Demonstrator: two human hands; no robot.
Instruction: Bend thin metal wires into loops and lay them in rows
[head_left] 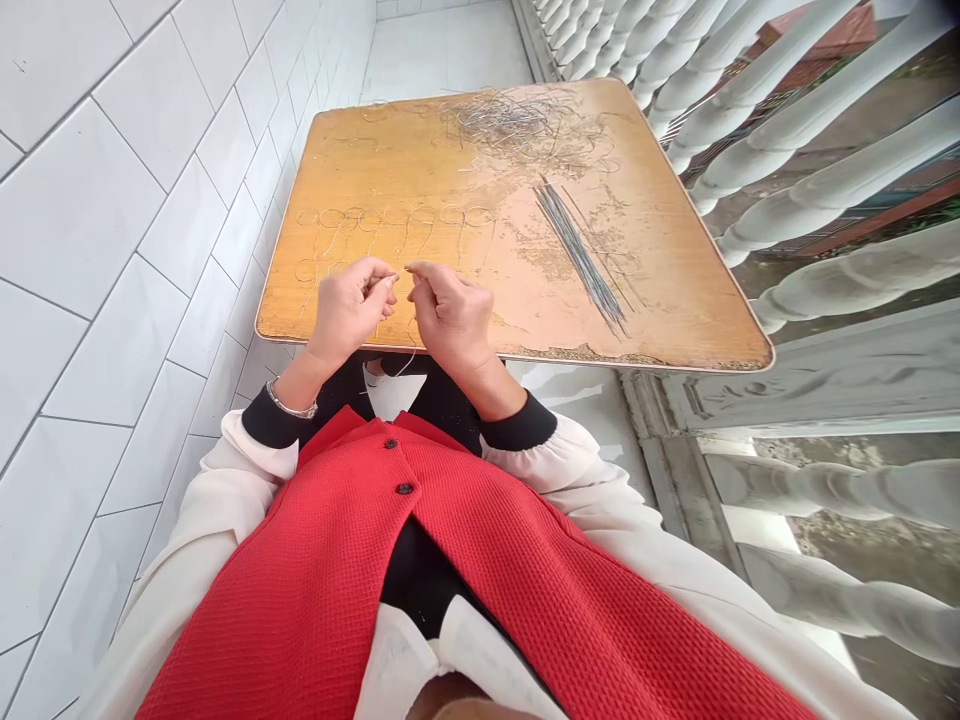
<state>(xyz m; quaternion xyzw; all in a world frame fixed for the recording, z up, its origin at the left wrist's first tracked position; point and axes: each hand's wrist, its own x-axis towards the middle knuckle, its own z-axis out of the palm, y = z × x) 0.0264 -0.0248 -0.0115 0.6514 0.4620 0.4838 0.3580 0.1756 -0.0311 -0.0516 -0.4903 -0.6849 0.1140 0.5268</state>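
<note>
My left hand (354, 308) and my right hand (455, 312) are raised over the near edge of the table, fingertips almost meeting. Both are closed in a pinch. A thin metal wire (413, 342) curves down from between them; its upper part is hidden by the fingers. Beyond my hands lies a row of wire pieces (405, 222), each with a round loop and a tail. More looped pieces lie left of my left hand, partly covered by it. To the right rests a bundle of straight wires (576, 252).
A tangled heap of wire (514, 118) sits at the far side of the worn wooden table (697, 310). A white tiled wall (97, 260) runs along the left. White balusters (810, 195) line the right side.
</note>
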